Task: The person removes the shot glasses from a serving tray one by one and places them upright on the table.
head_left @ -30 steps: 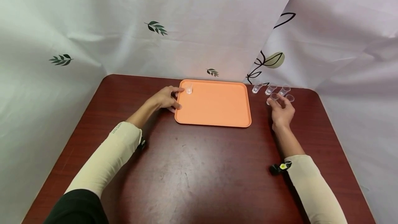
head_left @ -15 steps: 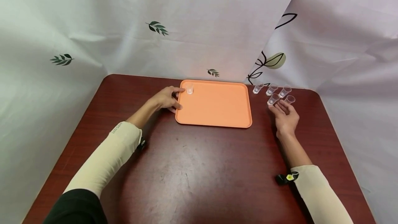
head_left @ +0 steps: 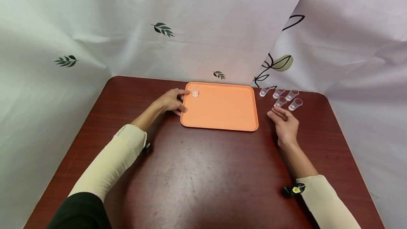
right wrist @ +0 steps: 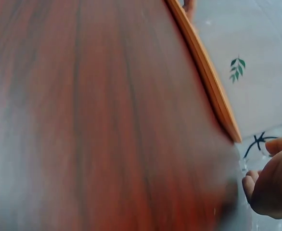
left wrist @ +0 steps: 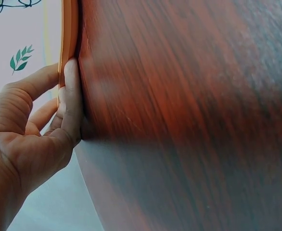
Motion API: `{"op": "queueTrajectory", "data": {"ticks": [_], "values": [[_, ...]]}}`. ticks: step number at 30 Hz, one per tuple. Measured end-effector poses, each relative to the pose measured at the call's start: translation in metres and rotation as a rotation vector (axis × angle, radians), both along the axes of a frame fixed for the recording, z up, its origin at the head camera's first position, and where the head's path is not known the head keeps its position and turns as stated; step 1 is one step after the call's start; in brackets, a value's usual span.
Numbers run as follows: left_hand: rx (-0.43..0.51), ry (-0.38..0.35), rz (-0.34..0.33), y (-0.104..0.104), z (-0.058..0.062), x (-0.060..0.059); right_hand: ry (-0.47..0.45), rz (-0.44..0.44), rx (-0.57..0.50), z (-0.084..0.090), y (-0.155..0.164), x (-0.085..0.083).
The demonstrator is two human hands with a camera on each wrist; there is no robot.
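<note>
An orange tray (head_left: 222, 110) lies at the far side of the table, with one small clear plastic cup (head_left: 195, 92) in its far left corner. My left hand (head_left: 171, 100) grips the tray's left rim between thumb and fingers; in the left wrist view the rim (left wrist: 70, 29) runs up from between them. Right of the tray, several more clear cups stand in two short rows, among them a front left cup (head_left: 280, 102) and a front right cup (head_left: 295, 104). Just in front of these, my right hand (head_left: 287, 127) holds nothing, its fingers loosely bent, fingertips close to the front left cup.
The dark red-brown wooden table (head_left: 190, 172) spreads out in front of the tray. Behind it hangs a white wall cloth (head_left: 190, 45) with leaf prints, close to the far edge of the tray and the cups.
My right hand has drawn off the front cups toward me, and they now show uncovered. The left hand stays on the tray rim, and the tray has not visibly moved.
</note>
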State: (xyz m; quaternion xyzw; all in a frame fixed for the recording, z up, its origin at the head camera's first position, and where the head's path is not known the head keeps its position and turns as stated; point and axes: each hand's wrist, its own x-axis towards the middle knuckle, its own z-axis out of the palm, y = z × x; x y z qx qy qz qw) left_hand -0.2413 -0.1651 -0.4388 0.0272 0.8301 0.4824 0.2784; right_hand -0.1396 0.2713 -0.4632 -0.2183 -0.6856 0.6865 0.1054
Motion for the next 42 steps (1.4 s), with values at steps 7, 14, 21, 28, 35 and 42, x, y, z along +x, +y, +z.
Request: {"op": "queueTrajectory", "data": {"ticks": [7, 14, 21, 28, 35, 42], "values": [[-0.009, -0.009, 0.01, 0.001, 0.001, 0.002, 0.076, 0.079, -0.023, 0.007, -0.025, -0.009], [-0.005, -0.001, 0.021, 0.002, 0.002, 0.001, 0.075, 0.152, -0.025, 0.007, -0.052, -0.02], [-0.017, 0.002, 0.013, 0.002, 0.002, 0.001, 0.039, 0.241, -0.004, 0.006, -0.079, -0.031], [-0.018, 0.006, 0.006, 0.002, 0.002, 0.001, 0.042, 0.314, 0.005, 0.005, -0.105, -0.039], [-0.019, -0.001, 0.013, 0.002, 0.001, 0.001, 0.063, 0.357, 0.005, 0.004, -0.131, -0.046], [-0.024, 0.009, 0.016, 0.002, 0.002, 0.0, 0.069, 0.399, 0.02, 0.003, -0.152, -0.052]]}}
